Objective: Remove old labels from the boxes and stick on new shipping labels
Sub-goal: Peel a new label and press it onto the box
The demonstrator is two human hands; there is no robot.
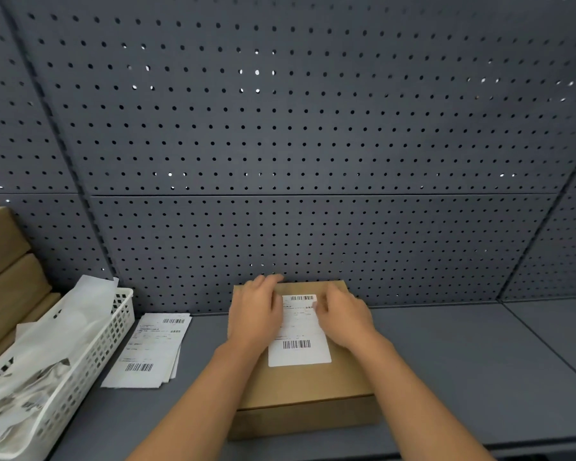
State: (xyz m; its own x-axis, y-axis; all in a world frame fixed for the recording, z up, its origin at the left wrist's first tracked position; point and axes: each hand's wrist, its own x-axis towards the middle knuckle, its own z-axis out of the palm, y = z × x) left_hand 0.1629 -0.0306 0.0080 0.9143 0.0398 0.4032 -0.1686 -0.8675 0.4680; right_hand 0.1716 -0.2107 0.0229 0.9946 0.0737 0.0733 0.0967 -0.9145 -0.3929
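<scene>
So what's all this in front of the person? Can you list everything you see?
cardboard box: one, brown, middle of the table
label on the box: one, white with barcodes, flat on the box's top
loose labels: overlapping pile, count unclear, white, on the table left of the box
basket: one, white lattice, left end of the table
crumpled paper: several pieces, white, in the basket
stacked boxes: several, brown, far left, partly out of frame
pegboard: grey, back wall
table: one, grey
left hand: flat over the label's left edge
right hand: fingertips at the label's right edge; pressing or pinching, cannot tell
</scene>
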